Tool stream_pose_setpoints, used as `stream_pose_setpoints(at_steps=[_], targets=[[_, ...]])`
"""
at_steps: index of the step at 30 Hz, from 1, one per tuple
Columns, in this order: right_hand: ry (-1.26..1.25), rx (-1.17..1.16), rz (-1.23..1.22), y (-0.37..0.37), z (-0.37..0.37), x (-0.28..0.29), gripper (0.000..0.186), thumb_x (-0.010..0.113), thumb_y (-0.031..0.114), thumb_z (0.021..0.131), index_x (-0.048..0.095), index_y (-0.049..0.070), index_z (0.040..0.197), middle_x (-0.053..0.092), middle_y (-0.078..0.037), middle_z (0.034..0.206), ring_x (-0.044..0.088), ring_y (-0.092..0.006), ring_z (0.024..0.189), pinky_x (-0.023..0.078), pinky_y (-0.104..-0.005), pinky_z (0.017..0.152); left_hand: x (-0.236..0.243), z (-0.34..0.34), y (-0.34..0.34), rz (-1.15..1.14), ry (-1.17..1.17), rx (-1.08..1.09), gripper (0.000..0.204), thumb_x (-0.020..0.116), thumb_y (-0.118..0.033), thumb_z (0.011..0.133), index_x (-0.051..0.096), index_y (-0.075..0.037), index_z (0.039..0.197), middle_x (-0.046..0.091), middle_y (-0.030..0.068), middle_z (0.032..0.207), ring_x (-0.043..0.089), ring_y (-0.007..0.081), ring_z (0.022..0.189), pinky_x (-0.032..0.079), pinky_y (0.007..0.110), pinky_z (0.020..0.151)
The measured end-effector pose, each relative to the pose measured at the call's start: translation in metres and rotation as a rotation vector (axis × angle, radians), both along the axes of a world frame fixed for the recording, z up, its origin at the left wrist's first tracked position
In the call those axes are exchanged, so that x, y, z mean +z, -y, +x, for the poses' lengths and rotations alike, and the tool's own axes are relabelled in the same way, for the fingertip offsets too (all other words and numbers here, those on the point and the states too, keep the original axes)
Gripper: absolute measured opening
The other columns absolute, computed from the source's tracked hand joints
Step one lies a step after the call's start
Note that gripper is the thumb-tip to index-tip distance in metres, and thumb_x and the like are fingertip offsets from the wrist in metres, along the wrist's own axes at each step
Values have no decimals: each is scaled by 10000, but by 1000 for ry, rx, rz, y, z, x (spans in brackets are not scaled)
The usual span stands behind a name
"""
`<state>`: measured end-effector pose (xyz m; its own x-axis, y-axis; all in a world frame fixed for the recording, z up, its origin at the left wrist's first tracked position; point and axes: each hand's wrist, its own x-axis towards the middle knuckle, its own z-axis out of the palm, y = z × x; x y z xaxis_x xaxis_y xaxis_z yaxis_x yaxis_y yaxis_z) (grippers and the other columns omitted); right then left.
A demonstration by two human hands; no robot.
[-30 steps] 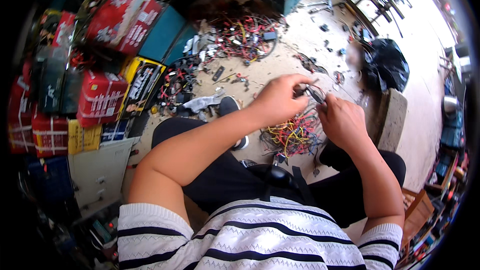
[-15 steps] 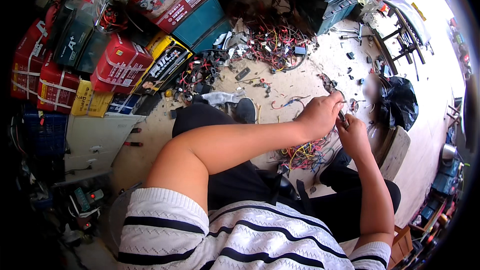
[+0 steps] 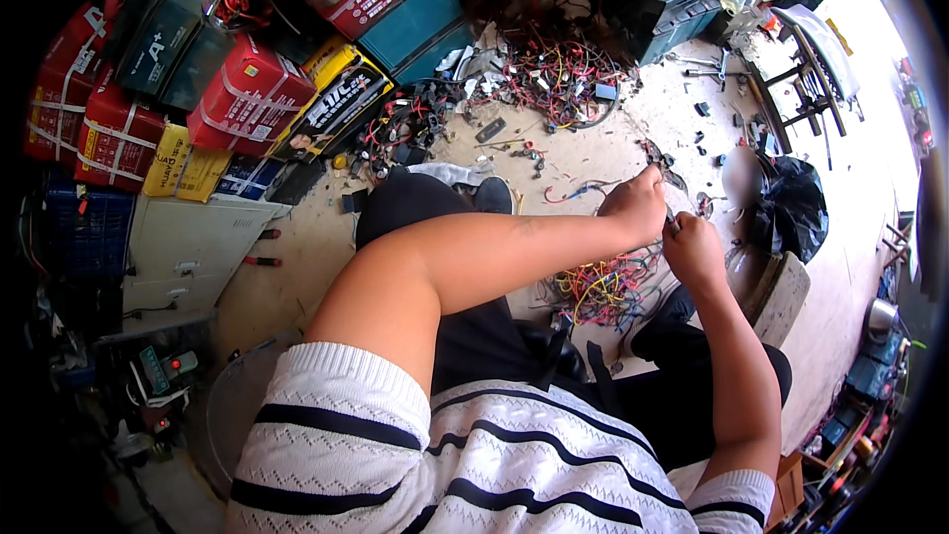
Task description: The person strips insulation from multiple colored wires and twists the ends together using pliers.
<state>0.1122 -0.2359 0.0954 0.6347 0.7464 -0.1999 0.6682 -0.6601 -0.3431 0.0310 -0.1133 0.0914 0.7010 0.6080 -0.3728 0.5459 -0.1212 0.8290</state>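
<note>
My left hand (image 3: 633,208) is closed, its fingers curled together above the floor to the right of my knee. What it grips, if anything, is hidden. Just beside it, my right hand (image 3: 695,249) is closed on a small dark piece (image 3: 671,225) that shows between finger and thumb, too small to name further. The two hands are close together, almost touching. Below them lies a tangle of cut coloured wires (image 3: 598,289), mostly yellow and red. Past my left hand, a few loose wires (image 3: 578,192) lie on the floor.
A larger heap of wires and connectors (image 3: 559,79) spreads ahead. Red, yellow and teal battery boxes (image 3: 252,99) are stacked at left. At right are a black plastic bag (image 3: 794,206), a wooden block (image 3: 781,302) and a dark-framed stool (image 3: 806,69). Wrenches (image 3: 720,67) lie beyond.
My left hand has drawn a little left and up, away from my right hand, which stays nearly in place. The whole view has shifted slightly.
</note>
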Motion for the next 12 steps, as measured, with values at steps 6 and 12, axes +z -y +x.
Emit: stream_pose_setpoints(at_steps=[6, 12], targets=[[146, 40, -131, 0, -2, -4, 258, 596, 281, 858, 660, 40, 793, 675, -197, 782, 655, -399, 734, 518, -500, 675, -18, 3, 6, -339, -60, 129, 257, 467, -251, 958, 626, -52, 998, 663, 124, 888, 618, 225, 823, 476, 372, 754], [4, 8, -299, 2, 15, 22, 338, 598, 366, 877, 689, 40, 867, 678, -222, 806, 661, -396, 794, 524, -490, 739, -43, -14, -13, -271, -121, 11, 246, 552, -270, 906, 663, -65, 982, 614, 59, 748, 532, 130, 682, 445, 331, 643]])
